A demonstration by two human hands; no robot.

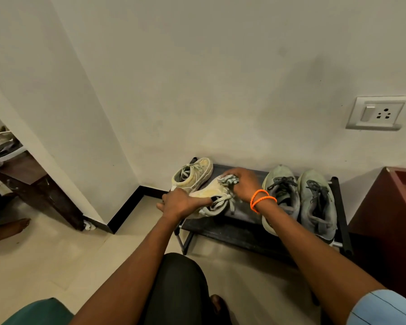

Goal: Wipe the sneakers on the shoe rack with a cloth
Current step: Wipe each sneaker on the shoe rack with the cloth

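A low black shoe rack (234, 228) stands against the wall. My left hand (182, 202) grips a cream sneaker (209, 192) at its opening, tilted on the rack's left end. My right hand (243, 181), with orange bands on the wrist, holds a bunched grey cloth (229, 179) pressed on that sneaker's toe. Its cream partner (192, 174) sits behind, at the rack's back left corner. A pair of grey-green sneakers (300, 198) with dark laces rests on the rack's right half.
A dark red cabinet (389, 219) stands right of the rack. A wall socket (380, 113) is above it. On the left, a dark wooden table leg (49, 195) and another person's bare foot (12, 227). My knee (178, 282) is in front, on tiled floor.
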